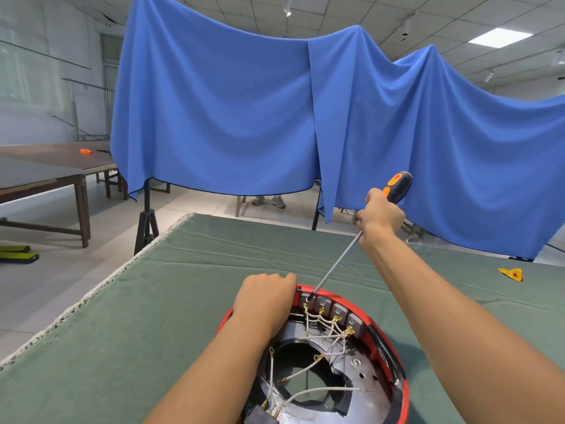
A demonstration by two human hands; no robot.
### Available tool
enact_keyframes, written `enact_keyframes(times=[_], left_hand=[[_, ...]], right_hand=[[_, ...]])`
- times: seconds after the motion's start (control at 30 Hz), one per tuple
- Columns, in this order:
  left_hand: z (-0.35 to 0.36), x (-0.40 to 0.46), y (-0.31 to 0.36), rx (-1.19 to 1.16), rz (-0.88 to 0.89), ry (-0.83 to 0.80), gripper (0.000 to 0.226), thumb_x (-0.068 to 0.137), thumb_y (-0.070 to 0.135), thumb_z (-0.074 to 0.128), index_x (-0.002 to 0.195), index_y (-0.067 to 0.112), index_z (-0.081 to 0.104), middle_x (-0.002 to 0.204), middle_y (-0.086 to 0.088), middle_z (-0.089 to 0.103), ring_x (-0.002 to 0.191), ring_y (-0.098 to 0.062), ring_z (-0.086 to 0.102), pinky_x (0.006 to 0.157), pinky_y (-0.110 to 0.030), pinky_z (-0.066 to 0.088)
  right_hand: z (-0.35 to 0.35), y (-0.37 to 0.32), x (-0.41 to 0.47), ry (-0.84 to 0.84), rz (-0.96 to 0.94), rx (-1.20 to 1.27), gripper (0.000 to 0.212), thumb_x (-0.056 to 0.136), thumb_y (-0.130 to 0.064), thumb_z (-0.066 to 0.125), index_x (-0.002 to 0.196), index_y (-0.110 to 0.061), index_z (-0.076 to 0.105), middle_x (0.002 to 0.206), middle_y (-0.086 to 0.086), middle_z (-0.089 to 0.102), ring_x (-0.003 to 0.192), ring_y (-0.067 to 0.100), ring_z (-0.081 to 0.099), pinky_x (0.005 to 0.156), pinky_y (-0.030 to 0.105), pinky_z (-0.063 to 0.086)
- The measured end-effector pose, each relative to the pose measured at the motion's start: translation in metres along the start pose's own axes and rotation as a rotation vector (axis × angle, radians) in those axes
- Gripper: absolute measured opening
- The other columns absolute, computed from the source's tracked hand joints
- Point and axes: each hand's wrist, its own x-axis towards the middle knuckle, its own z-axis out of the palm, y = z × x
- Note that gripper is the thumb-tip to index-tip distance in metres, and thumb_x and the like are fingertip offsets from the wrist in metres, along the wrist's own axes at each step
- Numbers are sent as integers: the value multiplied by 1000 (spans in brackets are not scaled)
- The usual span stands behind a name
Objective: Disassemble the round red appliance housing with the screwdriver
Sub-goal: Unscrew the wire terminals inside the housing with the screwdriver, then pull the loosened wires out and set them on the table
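The round red housing (394,359) lies open side up on the green table cover at the bottom centre. Inside it are white wires with brass terminals and a row of grey switch blocks (331,310) along the far rim. My left hand (266,298) grips the housing's far left rim. My right hand (380,217) holds the screwdriver (397,186) by its black and orange handle, raised above the table. The long metal shaft slants down and left, and its tip meets the leftmost grey block near the rim.
The green cloth-covered table (153,332) has its left edge running diagonally. A small yellow object (511,274) lies on it at the right. A blue sheet (305,117) hangs behind the table. Dark wooden tables (46,175) and a black stand (146,221) are to the left.
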Motion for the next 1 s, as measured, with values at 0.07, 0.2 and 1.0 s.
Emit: enact_keyframes(times=[0.07, 0.2, 1.0], left_hand=[[-1, 0, -1, -8, -3, -8, 16, 96, 14, 37, 109, 16, 46, 107, -7, 62, 95, -31, 60, 65, -34, 32], [0, 0, -2, -32, -15, 0, 14, 96, 17, 36, 107, 17, 46, 107, -7, 62, 95, -31, 59, 64, -34, 32], [-15, -14, 9, -353, 139, 259, 11, 81, 25, 54, 82, 21, 63, 92, 9, 52, 93, -10, 45, 70, -21, 38]], right_hand=[[-3, -1, -2, -22, -9, 46, 21, 76, -13, 53, 64, -15, 37, 50, -1, 34, 28, 10, 26, 34, 15, 22], [-12, -10, -19, -80, -78, 156, 24, 77, -13, 54, 64, -16, 34, 39, -5, 27, 29, 11, 24, 35, 15, 21], [-138, 67, -76, -387, -622, -118, 14, 81, -15, 75, 95, -13, 73, 85, -8, 72, 70, 8, 64, 65, 21, 52]])
